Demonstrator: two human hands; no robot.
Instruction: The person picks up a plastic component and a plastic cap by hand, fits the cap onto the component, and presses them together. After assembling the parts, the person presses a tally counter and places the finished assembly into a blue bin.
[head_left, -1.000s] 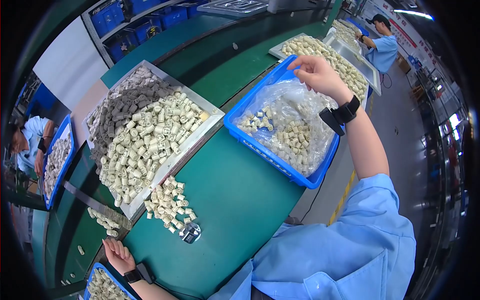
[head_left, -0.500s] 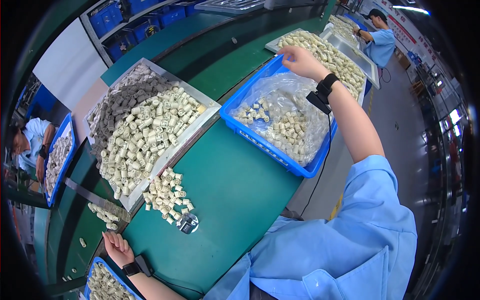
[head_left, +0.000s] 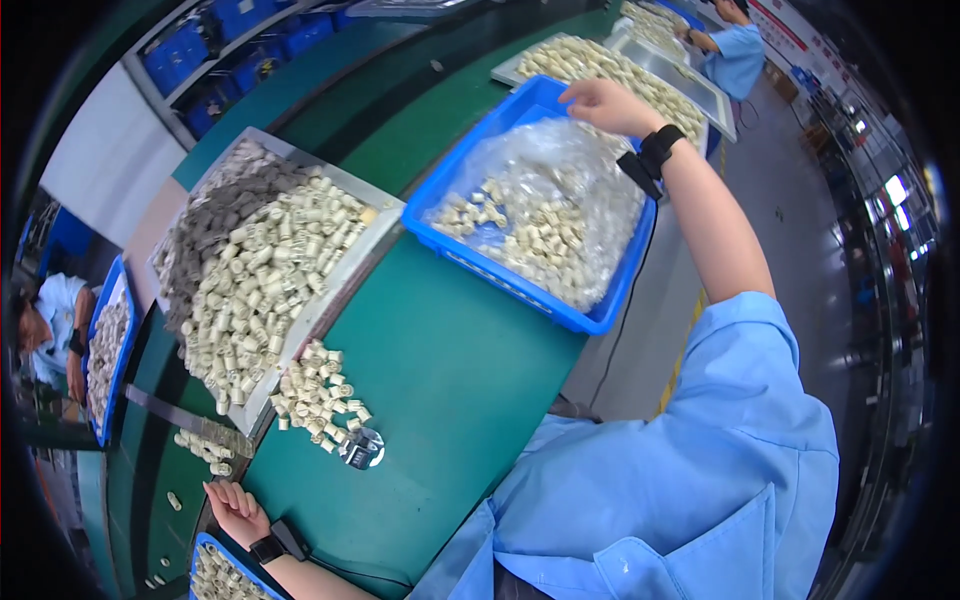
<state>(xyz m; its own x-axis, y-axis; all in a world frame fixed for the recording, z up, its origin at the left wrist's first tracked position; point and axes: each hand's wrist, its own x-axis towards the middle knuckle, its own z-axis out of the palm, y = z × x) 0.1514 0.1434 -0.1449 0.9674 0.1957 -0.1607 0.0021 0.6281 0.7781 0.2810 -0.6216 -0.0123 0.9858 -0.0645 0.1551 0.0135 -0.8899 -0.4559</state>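
My right hand [head_left: 608,106] is above the far end of a blue plastic bin [head_left: 500,283], fingers bent and tips drawn together; what they hold, if anything, is too small to make out. A clear plastic bag [head_left: 612,205] lines the bin, with cream cylindrical plastic parts [head_left: 545,235] in it. Lower left, my left hand [head_left: 236,510] rests by the green table's edge, fingers loosely bent and apart, nothing visible in it. Ahead of it, a loose pile of cream parts [head_left: 318,395] lies on the table beside a small shiny round object [head_left: 362,448].
A metal tray [head_left: 372,238] heaped with cream and grey parts stands at left. Another blue bin [head_left: 205,545] of parts is at the lower edge. Co-workers [head_left: 735,60] [head_left: 55,325] are at far right and left. A cable [head_left: 622,330] hangs from my right wrist.
The whole view has shifted, moving the table's things leftward in it. My right hand has moved slightly right relative to the bin. The left hand stays by the table edge.
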